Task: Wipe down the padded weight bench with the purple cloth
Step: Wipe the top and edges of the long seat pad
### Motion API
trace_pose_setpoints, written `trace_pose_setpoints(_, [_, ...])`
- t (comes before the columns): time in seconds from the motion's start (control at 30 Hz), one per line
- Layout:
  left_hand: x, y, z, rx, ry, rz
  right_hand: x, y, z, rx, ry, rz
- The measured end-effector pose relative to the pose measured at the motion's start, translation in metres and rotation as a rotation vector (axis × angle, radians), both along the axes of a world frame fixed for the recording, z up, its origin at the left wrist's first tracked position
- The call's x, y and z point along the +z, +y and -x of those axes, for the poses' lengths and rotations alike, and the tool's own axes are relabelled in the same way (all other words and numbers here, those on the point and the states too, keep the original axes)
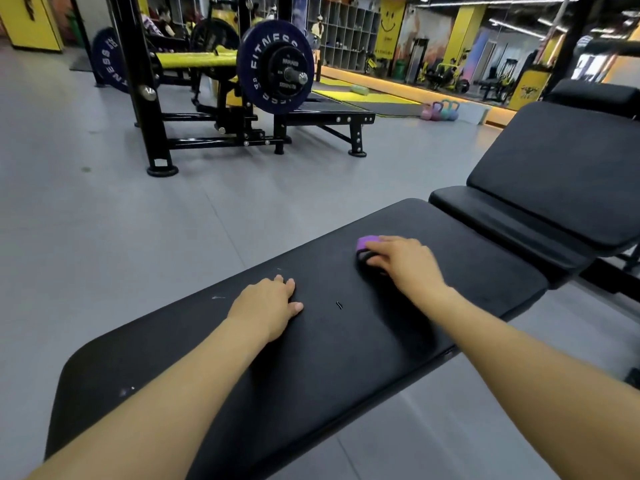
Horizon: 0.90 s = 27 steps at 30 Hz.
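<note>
Grey gym floor around; long black padded weight bench feels grippy. My right hand bunches the soft, light purple cloth at one o'clock; left hand rests flat, fingers loosely straight.

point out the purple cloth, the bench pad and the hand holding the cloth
purple cloth (366, 242): head view, on the bunched purple part showing beyond the fingers.
bench pad (346, 341): head view, on bare black padding between the two forearms.
right hand (403, 259): head view, on the back of the hand.

You have two hands, left and right, one purple cloth, one padded bench, and four kettlebells at one o'clock.
</note>
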State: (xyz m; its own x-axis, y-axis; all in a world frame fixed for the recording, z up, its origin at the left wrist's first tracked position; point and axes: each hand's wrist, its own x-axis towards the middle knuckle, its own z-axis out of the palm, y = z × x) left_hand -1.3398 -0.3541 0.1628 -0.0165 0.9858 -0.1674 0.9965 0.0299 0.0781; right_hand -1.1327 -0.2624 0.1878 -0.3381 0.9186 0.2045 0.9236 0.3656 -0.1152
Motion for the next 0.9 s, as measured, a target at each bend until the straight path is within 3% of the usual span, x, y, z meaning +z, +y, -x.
trace_pose_setpoints(0.13, [0.001,0.002,0.001,-0.001,0.009,-0.005,-0.002,0.003,0.002,-0.168,0.026,-0.108])
trace_pose_setpoints(0.3, [0.005,0.000,-0.002,0.009,0.018,0.022,-0.016,-0.032,0.057,0.183,-0.011,-0.002])
trace_pose_setpoints(0.4, [0.005,0.000,-0.002,0.011,0.020,0.026,-0.005,-0.019,0.033,0.239,-0.025,0.071])
trace_pose_setpoints(0.53, [0.002,0.000,-0.001,0.013,0.005,0.026,0.000,0.017,-0.016,-0.078,0.066,-0.004])
trace_pose_setpoints(0.6, [0.000,0.002,0.000,0.016,-0.001,0.019,-0.010,0.020,-0.003,-0.186,-0.003,-0.042])
trace_pose_setpoints(0.77, [-0.001,0.000,0.001,0.032,-0.028,0.016,-0.031,-0.016,0.064,0.161,-0.004,-0.031])
trace_pose_setpoints(0.9, [0.001,-0.003,0.000,0.026,-0.031,0.015,-0.015,0.006,0.036,0.256,-0.016,0.043])
